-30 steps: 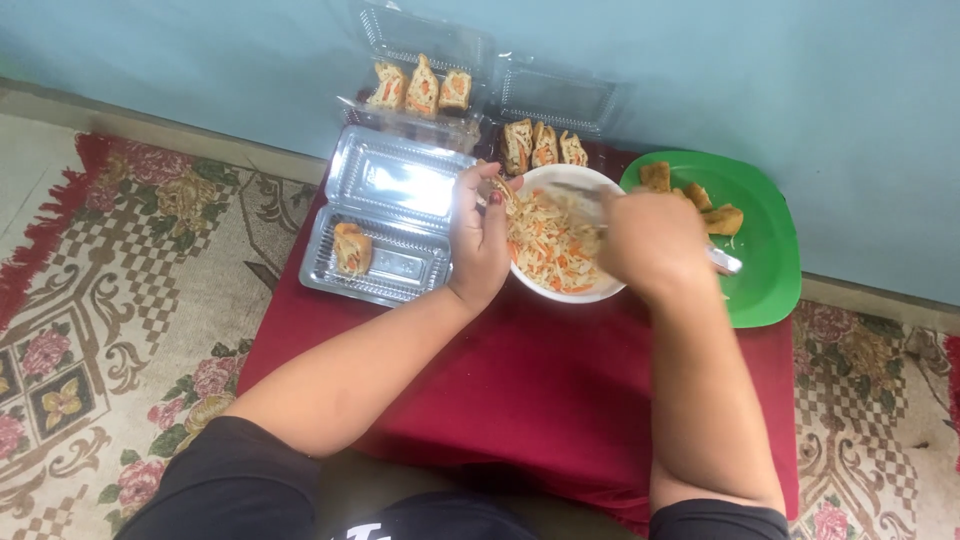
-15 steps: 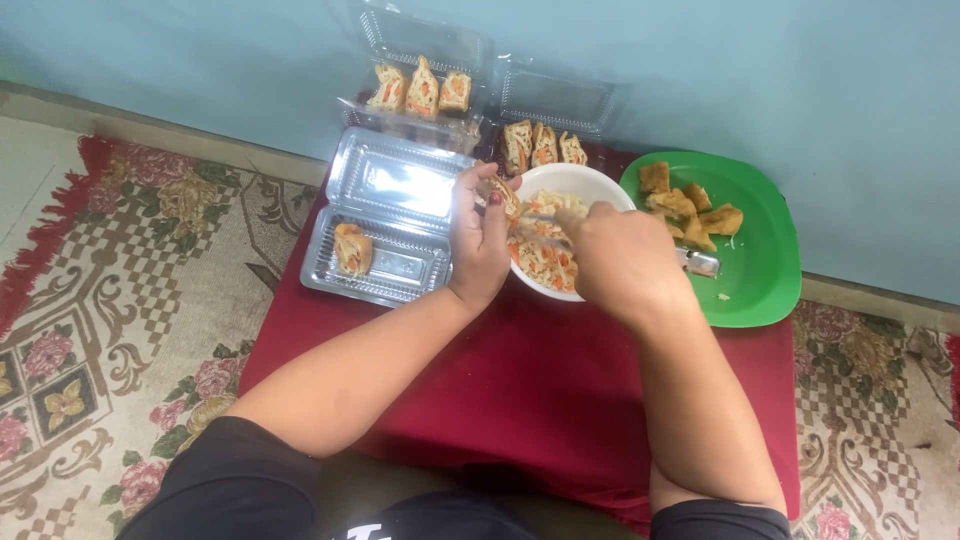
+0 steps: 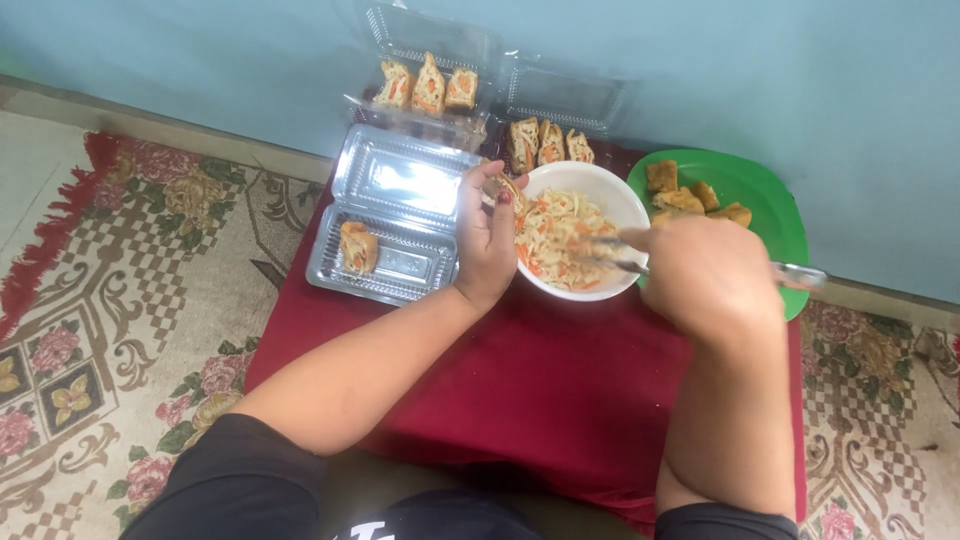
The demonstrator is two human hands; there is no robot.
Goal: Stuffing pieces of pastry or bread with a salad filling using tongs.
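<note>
Rightward-shifted right hand grips metal utensil over round white bowl.

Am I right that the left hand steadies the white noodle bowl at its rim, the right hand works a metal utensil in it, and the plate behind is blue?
Not quite: the plate is green, not blue, as the head view shows. The rest holds: the left hand grips the rim of the white noodle bowl, and the right hand works a metal utensil in it.

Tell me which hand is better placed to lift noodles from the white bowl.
Probably the right hand: it holds the metal utensil, tip in the noodles. The left hand grips the white bowl at its rim.
</note>
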